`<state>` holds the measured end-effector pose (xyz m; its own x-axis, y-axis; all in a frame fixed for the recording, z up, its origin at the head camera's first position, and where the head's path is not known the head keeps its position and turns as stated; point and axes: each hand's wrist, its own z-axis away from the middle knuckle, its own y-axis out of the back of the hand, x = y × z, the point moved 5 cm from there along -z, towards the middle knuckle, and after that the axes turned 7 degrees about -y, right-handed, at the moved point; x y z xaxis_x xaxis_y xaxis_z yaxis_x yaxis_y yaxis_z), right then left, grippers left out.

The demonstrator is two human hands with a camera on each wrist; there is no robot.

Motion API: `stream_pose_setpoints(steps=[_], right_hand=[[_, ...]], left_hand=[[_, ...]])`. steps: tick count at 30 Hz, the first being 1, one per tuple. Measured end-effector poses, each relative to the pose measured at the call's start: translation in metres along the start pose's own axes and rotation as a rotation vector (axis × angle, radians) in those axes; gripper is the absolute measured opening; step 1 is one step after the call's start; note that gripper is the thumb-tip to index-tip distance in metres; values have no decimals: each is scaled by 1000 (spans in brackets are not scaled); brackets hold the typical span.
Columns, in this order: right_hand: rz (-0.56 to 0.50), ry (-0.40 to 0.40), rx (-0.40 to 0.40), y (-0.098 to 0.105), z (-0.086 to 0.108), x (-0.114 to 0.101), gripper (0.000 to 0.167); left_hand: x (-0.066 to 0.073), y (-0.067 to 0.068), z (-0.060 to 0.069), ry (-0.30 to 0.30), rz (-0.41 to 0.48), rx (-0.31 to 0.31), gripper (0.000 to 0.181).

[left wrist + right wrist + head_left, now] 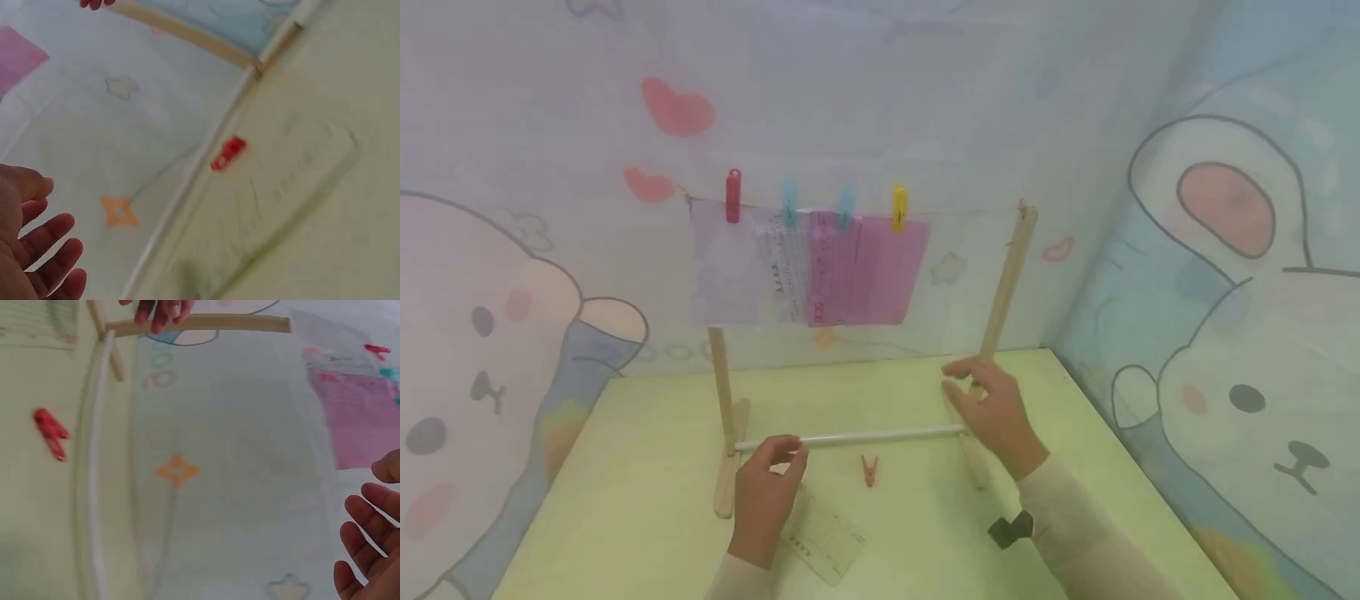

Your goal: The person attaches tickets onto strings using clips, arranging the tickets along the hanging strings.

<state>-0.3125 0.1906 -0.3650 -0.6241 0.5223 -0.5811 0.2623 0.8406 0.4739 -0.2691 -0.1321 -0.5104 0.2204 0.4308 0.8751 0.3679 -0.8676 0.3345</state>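
My left hand [771,492], fingers loosely bent and holding nothing, hovers over a printed paper slip [831,542] on the table. Near the rack's right post [1006,283], my right hand [996,408] is also without anything in its grasp. Between the hands lies a red clothespin [868,471], seen too in the left wrist view as a red clip [229,154]. Above, a string carries a pale sheet [726,267], a printed sheet [786,267] and pink-purple paper [887,271]. A red clothespin [733,197], two blue ones [790,202] and a yellow clothespin [899,208] grip the line.
A white rod [880,436] joins the wooden feet of the rack low above the pale yellow table [662,533]. The left post [721,383] stands behind my left hand. Cartoon-printed cloth walls [865,100] enclose the back and sides.
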Motion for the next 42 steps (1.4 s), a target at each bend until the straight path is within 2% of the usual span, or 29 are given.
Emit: stream_pose_setpoints(steps=[2,5,7,11,16,19,22,26,29,33,37,40,42], right_hand=[[-29,-158,-63,-28,31,29,15],[-53,-335,-132,-69,69,64,15],[-65,-403,-158,-94,86,83,16],[-75,-493,-198,-129,105,110,15],[-108,-512,-220,-143,106,114,16],[-104,-525,-237,-148,104,110,17],[-88,-525,-237,-154,102,107,18],[-45,-512,-220,-169,102,111,26],[-29,-556,-219,-179,103,112,37],[36,-604,-238,-193,108,108,47],[146,-492,-213,-202,109,100,42],[155,-406,-179,-198,108,86,31],[133,-389,-177,-194,108,77,25]], left_hand=[[-17,7,7,-14,-167,-52,28],[-34,10,12,-45,-329,-165,36],[-39,9,12,-80,-391,-222,39],[-38,6,13,-142,-468,-251,44],[-25,4,17,-159,-566,-295,68],[-22,5,20,-143,-627,-320,83],[-25,8,22,-115,-673,-311,94],[-34,14,25,-33,-696,-280,104],[-37,15,28,20,-662,-289,102],[-37,12,30,49,-601,-322,92],[-36,8,33,42,-590,-335,88],[-34,6,35,36,-576,-334,86],[-35,5,37,36,-561,-334,82]])
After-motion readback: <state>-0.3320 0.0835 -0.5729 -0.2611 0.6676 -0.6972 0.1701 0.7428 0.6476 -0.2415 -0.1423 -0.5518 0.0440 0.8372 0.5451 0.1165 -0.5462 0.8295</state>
